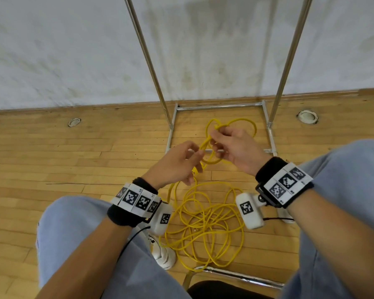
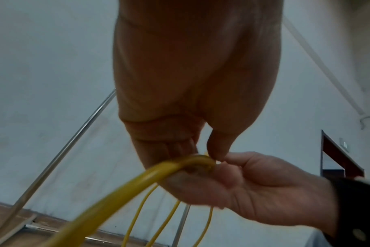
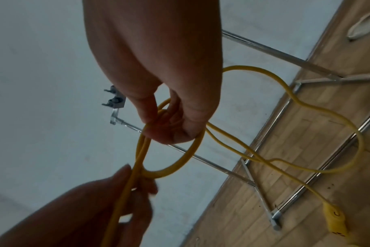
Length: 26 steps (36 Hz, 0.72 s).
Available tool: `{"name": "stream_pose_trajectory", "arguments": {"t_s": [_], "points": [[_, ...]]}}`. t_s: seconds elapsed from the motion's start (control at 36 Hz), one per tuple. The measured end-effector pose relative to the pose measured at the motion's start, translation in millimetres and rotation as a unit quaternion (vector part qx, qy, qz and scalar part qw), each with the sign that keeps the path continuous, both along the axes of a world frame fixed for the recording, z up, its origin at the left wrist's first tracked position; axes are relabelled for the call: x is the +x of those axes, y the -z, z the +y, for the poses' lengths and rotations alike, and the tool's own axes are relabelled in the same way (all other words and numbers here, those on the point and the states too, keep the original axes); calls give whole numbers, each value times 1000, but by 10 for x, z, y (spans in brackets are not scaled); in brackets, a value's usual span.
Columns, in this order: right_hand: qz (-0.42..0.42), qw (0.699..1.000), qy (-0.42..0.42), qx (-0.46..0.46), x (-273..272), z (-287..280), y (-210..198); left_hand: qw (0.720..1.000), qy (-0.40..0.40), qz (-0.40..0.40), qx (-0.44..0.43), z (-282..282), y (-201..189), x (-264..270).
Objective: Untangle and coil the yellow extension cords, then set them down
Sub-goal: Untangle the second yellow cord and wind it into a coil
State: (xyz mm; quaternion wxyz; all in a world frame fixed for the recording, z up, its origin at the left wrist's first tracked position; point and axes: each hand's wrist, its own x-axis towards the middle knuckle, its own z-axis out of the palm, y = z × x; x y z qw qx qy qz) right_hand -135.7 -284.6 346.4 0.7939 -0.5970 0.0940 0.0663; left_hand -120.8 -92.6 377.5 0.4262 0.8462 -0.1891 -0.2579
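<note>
Knees and jeans (image 1: 78, 234) sit closest to the head view, both wrists just beyond them, held up over the wood floor (image 1: 52, 158). Right hand (image 1: 235, 147) has fingers curled through a small loop of the yellow cord (image 1: 205, 223), thumb and forefinger pinching where the strands cross; the right wrist view shows that loop (image 3: 180, 160) hanging off the fingers. Left hand (image 1: 177, 165) sits just beside it, lower and to the left, thumb and fingers closing on the doubled strand that runs down from the loop, so grasping the cord too, though motion blur makes how tight it is hard to call. Key relation: the loop lies between my two hands, its long axis slanting from the right fingers down toward the left. Most of the cord is still a loose tangle on the floor between my feet, below both hands. One strand trails out to a yellow plug (image 3: 336, 220) lying inside the metal rack base (image 1: 268, 130). My guess is the knot at the right fingertips needs feeding apart first, with the left hand nearer the slack side. Coiling not started yet
</note>
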Motion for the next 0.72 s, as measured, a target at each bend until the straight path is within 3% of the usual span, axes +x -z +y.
{"name": "stream_pose_trajectory", "arguments": {"t_s": [0.14,0.25,0.42,0.56,0.67,0.72], "points": [[-32,988,-47,-144,-94,163,56,993,29,-111,27,1,68,41],[-51,972,-45,-225,-110,137,-11,996,-59,-50,-46,-11,82,57],[-59,936,-87,-337,-212,235,44,974,-185,21,-128,-65,182,58],[-105,920,-15,-377,-360,383,145,949,-213,123,-198,-71,200,78],[-121,855,36,-502,-431,484,196,928,-194,173,-266,-114,149,74],[-119,864,29,-488,-426,469,178,933,-184,156,-266,-121,147,95]]}}
